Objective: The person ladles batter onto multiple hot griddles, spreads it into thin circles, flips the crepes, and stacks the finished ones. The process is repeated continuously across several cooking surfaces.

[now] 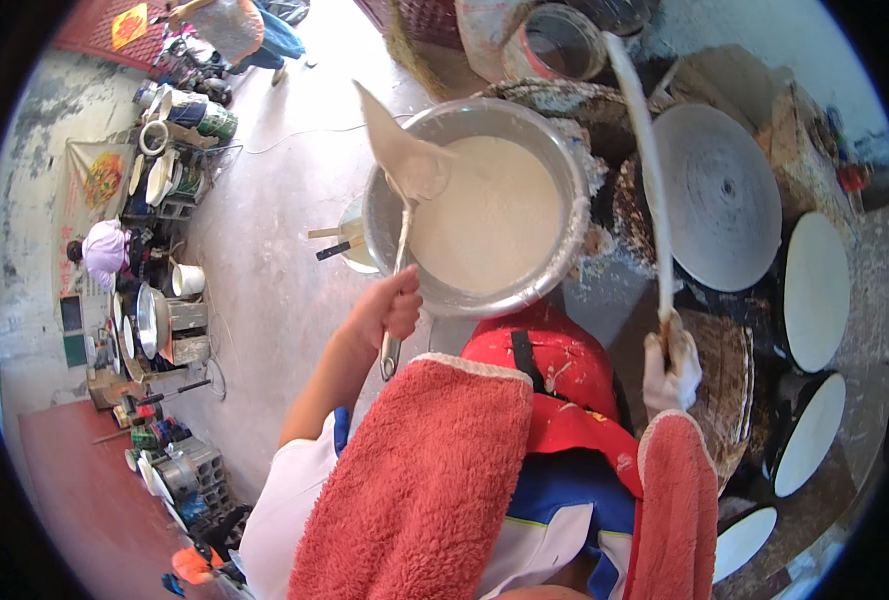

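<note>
My left hand (390,305), bare, is closed round the metal handle of a ladle (406,222). The ladle's bowl is over the left rim of a wide metal basin (573,235) filled with pale batter (485,215). A pale, batter-coloured sheet (380,120) stretches up and left from the ladle; I cannot tell if it is flowing batter. In a white glove, my right hand (671,368) grips a long, pale, narrow wooden-looking stick (650,170) near its lower end. The stick points away from me, passing along the left edge of a round grey griddle (720,200).
Behind the basin's left side, a small bowl (359,262) holds black- and wood-handled tools. Several round pale discs (817,292) line the right. A bucket (562,45) stands at the back. Other people (106,247) are at the far left and back, and a cable crosses the floor.
</note>
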A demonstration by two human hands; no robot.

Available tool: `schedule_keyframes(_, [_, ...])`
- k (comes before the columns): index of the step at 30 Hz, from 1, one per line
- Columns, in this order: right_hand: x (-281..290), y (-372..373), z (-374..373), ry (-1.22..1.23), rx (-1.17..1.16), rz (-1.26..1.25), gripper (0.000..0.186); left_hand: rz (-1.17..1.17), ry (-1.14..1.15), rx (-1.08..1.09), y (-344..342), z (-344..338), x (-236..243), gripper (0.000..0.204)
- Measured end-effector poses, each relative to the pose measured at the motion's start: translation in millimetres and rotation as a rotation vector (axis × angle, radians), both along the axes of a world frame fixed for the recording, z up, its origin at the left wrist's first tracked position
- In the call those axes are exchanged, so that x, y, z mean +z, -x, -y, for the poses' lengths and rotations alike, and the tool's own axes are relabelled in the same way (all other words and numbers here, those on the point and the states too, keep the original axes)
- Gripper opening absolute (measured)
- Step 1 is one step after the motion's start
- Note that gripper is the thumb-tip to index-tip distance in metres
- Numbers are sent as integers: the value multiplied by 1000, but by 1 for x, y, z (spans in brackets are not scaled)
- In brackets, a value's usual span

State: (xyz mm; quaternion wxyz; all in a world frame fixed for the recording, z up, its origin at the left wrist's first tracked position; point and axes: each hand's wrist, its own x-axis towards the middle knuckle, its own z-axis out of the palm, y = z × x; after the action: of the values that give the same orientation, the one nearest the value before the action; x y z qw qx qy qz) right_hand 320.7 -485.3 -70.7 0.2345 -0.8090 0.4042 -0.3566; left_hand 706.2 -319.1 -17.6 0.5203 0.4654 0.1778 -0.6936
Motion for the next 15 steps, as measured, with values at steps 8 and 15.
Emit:
schedule_keyframes(8, [-18,23,-32,-480,-222,144,40,-906,284,266,54,48,-29,35])
schedule_keyframes(15, [-45,107,-37,-575,-612,357,42,-639,372,-149,105,139,45,34])
